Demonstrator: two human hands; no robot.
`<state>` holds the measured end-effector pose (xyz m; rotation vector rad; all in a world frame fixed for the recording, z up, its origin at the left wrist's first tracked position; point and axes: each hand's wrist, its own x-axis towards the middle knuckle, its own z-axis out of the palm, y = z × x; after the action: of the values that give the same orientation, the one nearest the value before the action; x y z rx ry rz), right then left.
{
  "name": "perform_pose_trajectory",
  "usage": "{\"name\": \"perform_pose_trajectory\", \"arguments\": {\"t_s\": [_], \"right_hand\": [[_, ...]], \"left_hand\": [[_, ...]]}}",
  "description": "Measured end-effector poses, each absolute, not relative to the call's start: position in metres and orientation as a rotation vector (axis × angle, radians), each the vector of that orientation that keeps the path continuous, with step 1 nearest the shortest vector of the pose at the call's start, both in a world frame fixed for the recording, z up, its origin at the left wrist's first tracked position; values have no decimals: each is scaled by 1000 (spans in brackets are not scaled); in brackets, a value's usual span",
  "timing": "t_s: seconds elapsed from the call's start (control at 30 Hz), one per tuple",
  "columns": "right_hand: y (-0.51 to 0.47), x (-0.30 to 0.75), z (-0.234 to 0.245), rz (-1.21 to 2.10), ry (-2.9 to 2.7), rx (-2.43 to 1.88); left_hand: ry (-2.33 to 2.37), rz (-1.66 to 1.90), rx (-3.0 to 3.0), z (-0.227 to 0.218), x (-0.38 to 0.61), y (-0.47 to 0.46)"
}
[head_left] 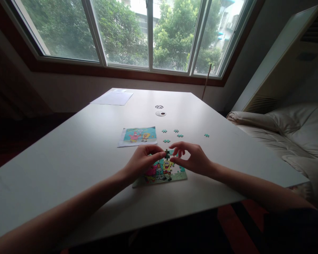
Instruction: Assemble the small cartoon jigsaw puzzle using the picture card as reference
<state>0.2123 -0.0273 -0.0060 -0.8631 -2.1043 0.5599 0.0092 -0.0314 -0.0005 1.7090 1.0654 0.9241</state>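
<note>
Between thumb and fingers my left hand (147, 157) pinches a dark green puzzle piece (167, 154), held up over the jigsaw puzzle (159, 173). My right hand (193, 157) is just to the right of that piece, thumb and fingers apart, with nothing seen in its grasp. The puzzle lies near the table's front edge, a cartoon scene with gaps on its right side. My left hand hides part of its upper left. Several loose teal puzzle pieces (166, 141) lie beyond the hands, one of them farther off to the right.
A printed reference picture (137, 135) lies behind my left hand. Two small round discs (160, 113) are farther back on the white table (69, 158). White paper (112, 98) sits at the far left corner. A pale padded sofa (288, 130) stands at the right, windows behind.
</note>
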Motion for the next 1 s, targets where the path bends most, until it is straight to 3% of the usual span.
{"name": "perform_pose_trajectory", "arguments": {"t_s": [0.2,0.6,0.73,0.87,1.0], "right_hand": [[-29,213,-9,209,-2221,-791],[-27,229,-1,82,-2131,-806],[-25,232,-1,191,-2215,-873],[-24,235,-1,495,-2421,-931],[-24,236,-3,568,-2495,-934]], "left_hand": [[1039,943,1719,1,10,-33],[1118,876,1918,-2,-8,-27],[1155,851,2148,-5,-11,-28],[931,744,2536,-4,-14,-33],[759,540,2761,-4,-18,-38]]}}
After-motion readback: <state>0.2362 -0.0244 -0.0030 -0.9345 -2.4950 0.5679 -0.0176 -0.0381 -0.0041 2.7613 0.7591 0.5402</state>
